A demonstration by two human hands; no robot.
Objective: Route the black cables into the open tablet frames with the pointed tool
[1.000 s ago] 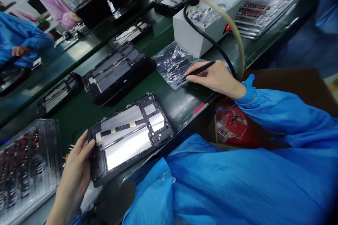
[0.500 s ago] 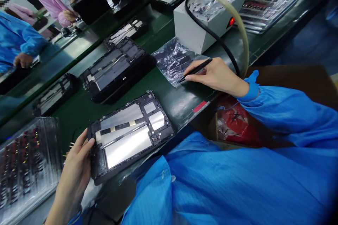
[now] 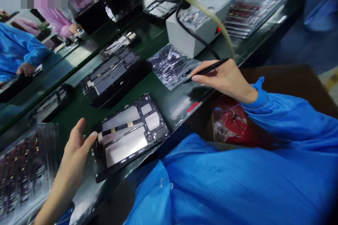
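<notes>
My left hand (image 3: 76, 147) has its thumb and fingers apart at the left end of an opened tablet housing (image 3: 126, 158). The thumb is at the housing's corner; whether it touches cannot be told. The housing lies on the green bench with its silvery inside and dark ribbon cable facing up. Between the thumb and fingers of my right hand (image 3: 224, 79) is a slim black tool that looks like tweezers (image 3: 211, 67), its tip pointing down and left. That tip is blurred, over the near edge of a clear plastic bag (image 3: 169, 63) holding small items I cannot make out.
A stack of tablet housings (image 3: 113, 74) stands behind. Clear trays of small parts lie at the left (image 3: 23, 168) and far right (image 3: 258, 7). A pale box (image 3: 182, 35) has a hose (image 3: 208, 10) and black cable before it. Co-workers sit across the bench.
My left hand has let go of the tablet housing's left end and spread its fingers. My right hand has drawn slightly right with the tweezers. The view has shifted a little.
</notes>
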